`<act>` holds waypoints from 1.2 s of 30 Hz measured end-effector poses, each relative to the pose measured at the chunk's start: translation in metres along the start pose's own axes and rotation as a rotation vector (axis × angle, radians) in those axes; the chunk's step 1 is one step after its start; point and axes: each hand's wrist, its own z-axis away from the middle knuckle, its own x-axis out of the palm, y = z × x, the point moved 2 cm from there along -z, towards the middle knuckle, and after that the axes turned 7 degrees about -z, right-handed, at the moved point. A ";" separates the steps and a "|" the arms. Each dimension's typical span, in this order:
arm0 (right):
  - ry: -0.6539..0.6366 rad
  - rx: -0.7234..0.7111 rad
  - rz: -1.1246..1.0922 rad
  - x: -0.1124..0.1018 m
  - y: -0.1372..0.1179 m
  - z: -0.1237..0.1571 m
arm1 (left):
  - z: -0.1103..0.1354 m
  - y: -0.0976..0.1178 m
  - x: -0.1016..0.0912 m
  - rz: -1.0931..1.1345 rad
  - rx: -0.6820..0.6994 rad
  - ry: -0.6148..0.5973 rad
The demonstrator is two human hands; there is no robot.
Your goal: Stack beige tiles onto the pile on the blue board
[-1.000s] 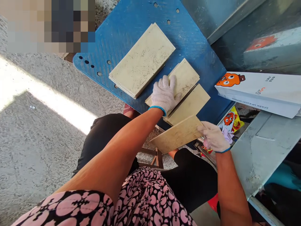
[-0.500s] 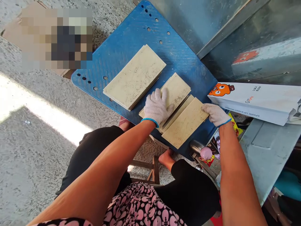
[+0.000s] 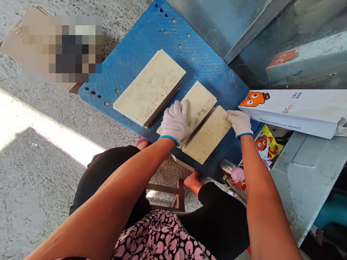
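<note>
My left hand (image 3: 177,123), in a white knit glove with a blue cuff, lies spread over the middle stack of cream rectangular sheets (image 3: 200,97). My right hand (image 3: 240,122), gloved the same way, pinches the far right corner of a single-looking cream sheet (image 3: 208,135). That sheet lies slanted close alongside the middle stack, and its lower side rests over the blue board (image 3: 135,54). A taller stack of speckled cream sheets (image 3: 149,86) sits to the left, touched by neither hand. What the sheets are made of I cannot tell.
A white paper bag (image 3: 300,108) with an orange cartoon lies right of the board. Below my right hand is a metal flask (image 3: 227,167) near a pink round thing (image 3: 238,174). Metal panels (image 3: 211,21) stand behind; a wooden stool frame (image 3: 181,195) is beneath.
My right hand has moved left with the pinched sheet, narrowing the gap to the middle stack. My left hand stays spread on that stack. The view has shifted slightly.
</note>
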 end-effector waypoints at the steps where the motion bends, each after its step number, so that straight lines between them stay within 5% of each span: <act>1: 0.051 -0.036 0.070 0.001 -0.004 0.003 | 0.000 0.000 0.000 0.005 -0.001 -0.003; 5: 0.373 -0.275 0.095 0.002 -0.028 0.026 | 0.000 0.001 -0.001 0.020 -0.004 -0.025; 8: 0.424 -0.360 -0.005 0.002 -0.043 0.058 | 0.001 0.002 -0.001 0.036 -0.012 -0.030; 12: 0.204 -0.354 0.073 0.010 -0.047 0.125 | 0.001 0.003 -0.001 0.069 -0.008 -0.034; 16: -0.455 -0.391 0.449 0.051 -0.038 0.199 | 0.001 0.002 -0.001 0.125 0.008 -0.053; 20: -0.763 -0.323 0.809 0.096 -0.024 0.243 | 0.000 0.002 -0.002 0.161 0.022 -0.075; 29: -0.760 -0.249 0.970 0.131 -0.001 0.251 | -0.001 0.002 0.003 0.185 0.014 -0.075; 36: -0.723 -0.165 0.953 0.142 -0.016 0.259 | -0.002 0.002 0.004 0.195 0.018 -0.082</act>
